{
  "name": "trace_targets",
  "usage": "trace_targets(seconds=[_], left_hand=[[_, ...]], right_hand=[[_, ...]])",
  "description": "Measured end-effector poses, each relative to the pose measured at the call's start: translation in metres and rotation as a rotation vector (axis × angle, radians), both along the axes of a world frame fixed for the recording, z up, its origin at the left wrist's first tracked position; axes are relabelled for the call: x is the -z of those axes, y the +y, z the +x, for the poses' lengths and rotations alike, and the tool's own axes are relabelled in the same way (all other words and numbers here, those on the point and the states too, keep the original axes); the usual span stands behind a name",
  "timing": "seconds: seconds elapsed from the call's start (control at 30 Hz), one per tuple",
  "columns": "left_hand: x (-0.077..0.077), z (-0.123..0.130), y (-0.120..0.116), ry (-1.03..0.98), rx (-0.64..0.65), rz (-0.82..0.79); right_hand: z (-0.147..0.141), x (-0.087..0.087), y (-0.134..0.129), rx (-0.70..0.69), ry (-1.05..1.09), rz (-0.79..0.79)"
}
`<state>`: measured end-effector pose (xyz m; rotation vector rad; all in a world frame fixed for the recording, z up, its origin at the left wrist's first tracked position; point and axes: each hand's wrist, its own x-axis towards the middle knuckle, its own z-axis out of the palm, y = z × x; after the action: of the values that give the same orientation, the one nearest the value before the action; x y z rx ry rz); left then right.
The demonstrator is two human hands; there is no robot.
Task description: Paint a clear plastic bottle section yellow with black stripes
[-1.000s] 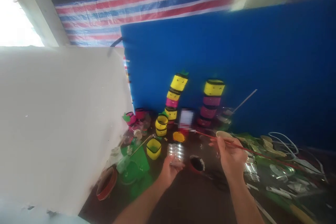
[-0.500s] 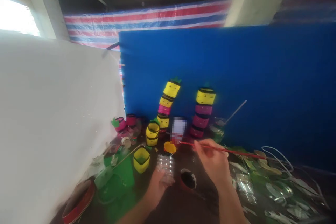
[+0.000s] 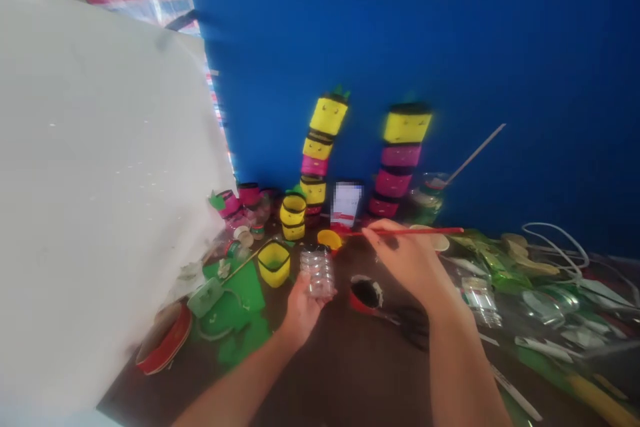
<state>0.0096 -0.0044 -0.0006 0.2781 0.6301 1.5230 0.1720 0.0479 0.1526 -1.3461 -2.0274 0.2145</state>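
Note:
My left hand point(image 3: 303, 313) is closed around a clear ribbed plastic bottle piece point(image 3: 318, 275) with a black upper rim. A long red paintbrush point(image 3: 437, 231) is pinched in my right hand point(image 3: 407, 267), held nearly level. Its tip points left, at a small red spot beside a yellow paint cup point(image 3: 329, 239); whether it touches anything there I cannot tell. Between my hands stands a small red-sided container point(image 3: 366, 295) with dark contents. Left of the bottle piece sits a yellow, black-rimmed cup point(image 3: 274, 264).
Behind stand two tall stacks of painted cups, one curved point(image 3: 320, 147) and one straighter point(image 3: 400, 157), with a phone point(image 3: 346, 203) between them. Green sheets point(image 3: 240, 293) and a red oval case point(image 3: 165, 340) lie left. Plastic bottle scraps point(image 3: 480, 300) clutter the right. A blue panel point(image 3: 310, 27) closes the back.
My view has tilted downward, so the table things appear higher. Both hands keep their hold on the bottle piece and the paintbrush, and the brush looks more level.

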Motion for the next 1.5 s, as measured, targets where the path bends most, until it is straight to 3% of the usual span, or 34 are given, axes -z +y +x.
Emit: trace_targets(seconds=[0.33,0.5,0.97,1.5], left_hand=[[0.006,0.0,0.0,0.025,-0.025,0.019],[0.003,-0.001,-0.003,0.014,-0.029,0.0],[-0.007,0.0,-0.008,0.006,-0.033,0.036],[-0.006,0.0,-0.007,-0.011,-0.035,0.023]], right_hand=[[-0.005,0.017,0.015,0.136,-0.03,-0.001],[-0.014,0.025,0.018,0.11,-0.05,-0.016],[-0.033,0.038,0.021,0.079,-0.141,-0.251],[-0.029,0.024,0.014,0.079,-0.239,-0.343]])
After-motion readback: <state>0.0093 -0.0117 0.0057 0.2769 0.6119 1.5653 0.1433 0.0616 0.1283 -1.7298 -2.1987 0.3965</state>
